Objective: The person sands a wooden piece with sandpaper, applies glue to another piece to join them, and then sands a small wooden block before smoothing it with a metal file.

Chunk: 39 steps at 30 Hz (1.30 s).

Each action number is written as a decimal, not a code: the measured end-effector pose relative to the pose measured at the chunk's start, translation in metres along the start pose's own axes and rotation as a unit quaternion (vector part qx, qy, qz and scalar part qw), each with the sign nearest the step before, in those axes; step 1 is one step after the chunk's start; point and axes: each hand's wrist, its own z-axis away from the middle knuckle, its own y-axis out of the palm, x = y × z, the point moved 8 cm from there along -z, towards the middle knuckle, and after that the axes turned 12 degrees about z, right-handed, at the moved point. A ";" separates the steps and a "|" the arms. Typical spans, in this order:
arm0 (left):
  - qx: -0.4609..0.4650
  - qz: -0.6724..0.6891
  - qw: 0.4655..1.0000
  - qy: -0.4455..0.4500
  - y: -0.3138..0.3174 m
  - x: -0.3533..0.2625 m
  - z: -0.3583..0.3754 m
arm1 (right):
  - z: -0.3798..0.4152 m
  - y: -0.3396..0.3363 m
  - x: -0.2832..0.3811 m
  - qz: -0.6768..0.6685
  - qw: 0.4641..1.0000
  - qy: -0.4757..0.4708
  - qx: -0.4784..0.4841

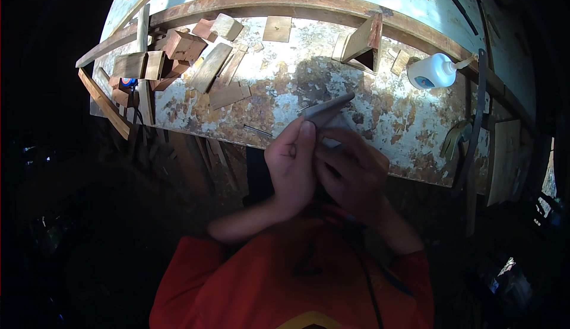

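Note:
Both hands meet just past the near edge of the workbench, around a grey-brown flat piece [328,108] in shadow; its material is hard to make out. My left hand [292,161] is closed, its thumb pressed against the piece's near end. On the other side, my right hand [354,165] has its fingers curled against the underside, where a paler face shows. Shadow hides exactly what those right fingers grip. Left of my hands, a thin metal nail-like rod [257,130] lies on the bench.
The worn workbench [279,100] carries wood blocks [185,45] at left and an angled wooden assembly [362,41] at back. A white glue bottle [431,71] lies at right, near a curved dark blade [478,109]. A long wooden bar [267,1] crosses the back.

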 end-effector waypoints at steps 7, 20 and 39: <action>0.041 0.010 0.999 -0.009 -0.005 0.000 0.002 | 0.002 -0.004 0.007 0.060 0.998 -0.031 0.011; 0.028 -0.016 0.999 0.009 0.001 -0.012 -0.002 | 0.004 -0.003 0.020 0.057 0.995 -0.078 0.001; 0.040 -0.029 0.999 0.015 -0.003 -0.008 -0.006 | -0.014 -0.001 -0.001 0.035 0.999 -0.009 -0.012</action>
